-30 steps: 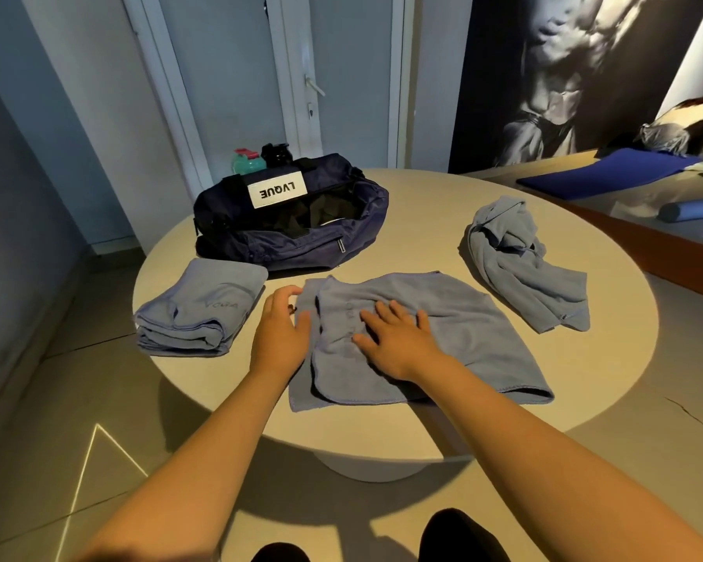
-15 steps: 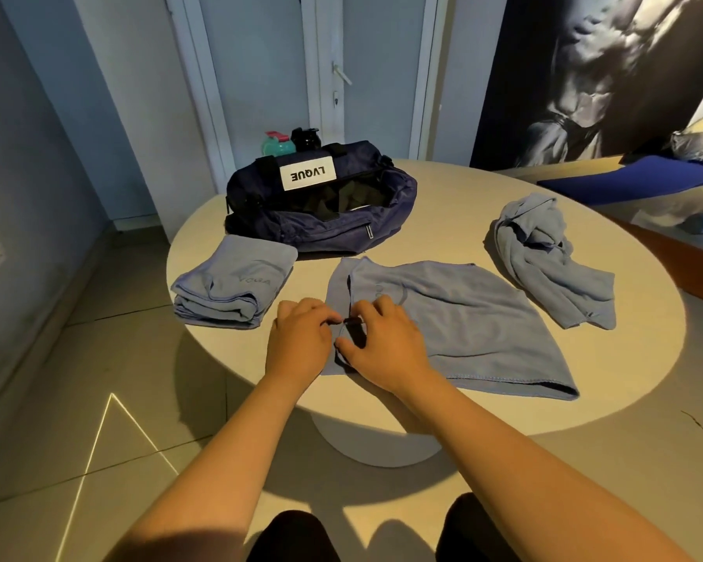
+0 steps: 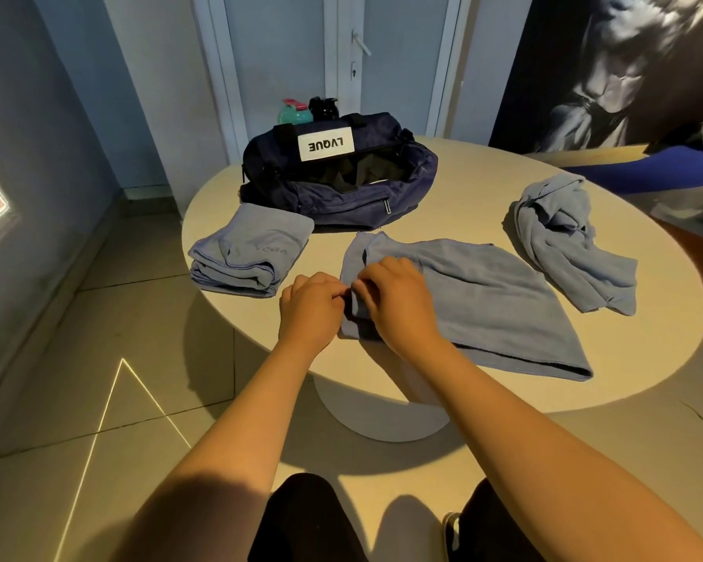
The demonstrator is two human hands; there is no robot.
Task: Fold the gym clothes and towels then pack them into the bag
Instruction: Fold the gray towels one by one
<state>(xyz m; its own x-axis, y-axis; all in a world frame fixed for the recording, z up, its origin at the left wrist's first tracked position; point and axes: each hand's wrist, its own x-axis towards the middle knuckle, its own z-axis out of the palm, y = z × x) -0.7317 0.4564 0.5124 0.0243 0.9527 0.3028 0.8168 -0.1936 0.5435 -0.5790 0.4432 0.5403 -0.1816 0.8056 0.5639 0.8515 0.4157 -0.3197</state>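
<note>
From flat smoothing a second ago, left hand (image 3: 311,308) and right hand (image 3: 396,300) now curl and pinch the left edge of the flat blue-grey cloth towel (image 3: 488,302) on the round beige worktop (image 3: 475,196), so the next fold looks imminent.

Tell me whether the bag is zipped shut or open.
Open. The bag gapes at the top, its dark inside showing.

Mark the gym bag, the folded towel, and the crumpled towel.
gym bag (image 3: 341,204): head view, front wall below the opening.
folded towel (image 3: 256,245): head view, top face near the lettering.
crumpled towel (image 3: 565,241): head view, middle of the heap.
</note>
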